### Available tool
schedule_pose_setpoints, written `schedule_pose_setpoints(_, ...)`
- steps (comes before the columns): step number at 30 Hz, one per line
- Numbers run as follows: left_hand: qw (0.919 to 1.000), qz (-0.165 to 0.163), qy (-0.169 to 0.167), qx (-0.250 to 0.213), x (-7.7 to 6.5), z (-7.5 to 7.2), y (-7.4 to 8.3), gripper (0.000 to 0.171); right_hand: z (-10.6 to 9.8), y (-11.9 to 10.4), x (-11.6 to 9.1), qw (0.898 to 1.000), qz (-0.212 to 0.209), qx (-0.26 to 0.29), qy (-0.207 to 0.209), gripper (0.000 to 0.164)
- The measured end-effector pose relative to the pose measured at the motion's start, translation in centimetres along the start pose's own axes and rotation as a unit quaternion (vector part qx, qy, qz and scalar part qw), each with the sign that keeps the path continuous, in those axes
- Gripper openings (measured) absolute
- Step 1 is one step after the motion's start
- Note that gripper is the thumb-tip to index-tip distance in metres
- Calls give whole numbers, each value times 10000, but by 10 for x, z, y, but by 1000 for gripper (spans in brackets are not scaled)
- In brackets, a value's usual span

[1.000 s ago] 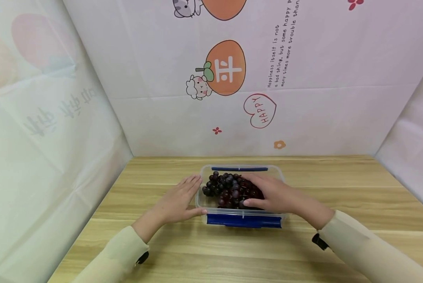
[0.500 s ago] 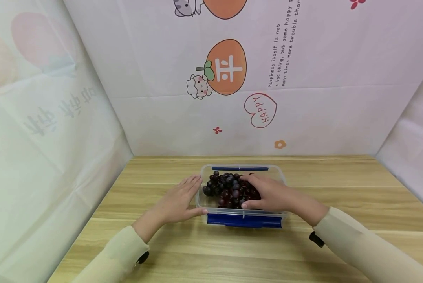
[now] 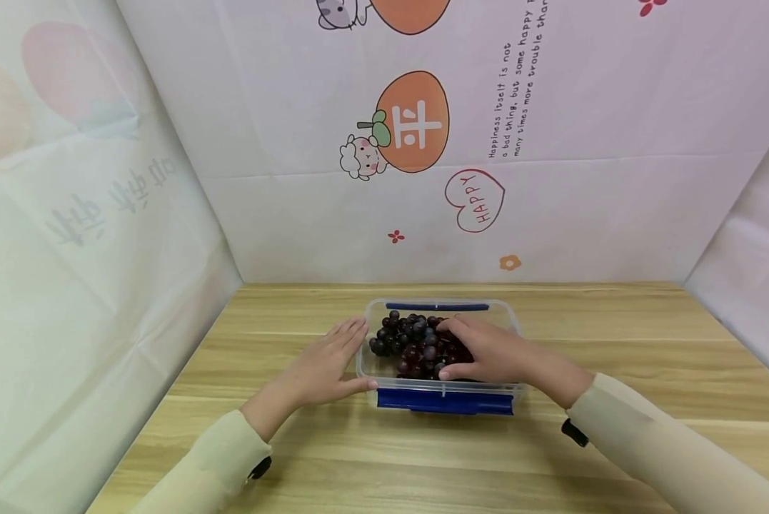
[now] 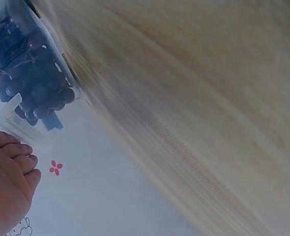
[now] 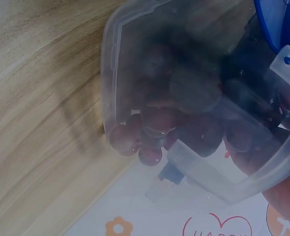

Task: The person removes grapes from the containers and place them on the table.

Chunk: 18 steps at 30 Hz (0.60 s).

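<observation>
A clear plastic box with blue clips stands on the table, holding bunches of dark grapes. My left hand rests against the box's left side, thumb at the near corner and fingers straight along the wall; the left wrist view shows the same hand beside the box's edge. From the right, my right hand reaches into the box, thumb and fingers around the grapes at that end. Its palm side is hidden from above. Through the cloudy wall in the right wrist view, grapes show next to blurred fingers.
The wooden table extends on both sides of the box and in front of it. A white printed sheet rises behind the table, with further white sheets at left and right.
My right hand has shifted slightly left over the grapes, its wrist and sleeve moving with it. My left hand and the box look the same.
</observation>
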<state>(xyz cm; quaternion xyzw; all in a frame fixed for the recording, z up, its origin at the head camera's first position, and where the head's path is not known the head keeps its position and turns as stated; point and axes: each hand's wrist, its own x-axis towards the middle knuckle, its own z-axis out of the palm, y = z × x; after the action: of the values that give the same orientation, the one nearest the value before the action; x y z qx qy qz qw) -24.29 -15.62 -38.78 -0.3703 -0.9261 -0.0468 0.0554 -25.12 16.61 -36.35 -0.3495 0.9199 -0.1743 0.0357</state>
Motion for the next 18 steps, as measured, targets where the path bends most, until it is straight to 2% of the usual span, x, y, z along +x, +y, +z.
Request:
schedule_pose_setpoints(8, 10000, 51, 39, -27, 0, 0, 0, 98, 3, 1, 0, 10000, 12, -56, -64, 81)
schedule_pose_setpoints(18, 10000, 19, 37, -54, -1, 0, 1, 97, -1, 6, -2, 9992, -295, 278, -17, 76)
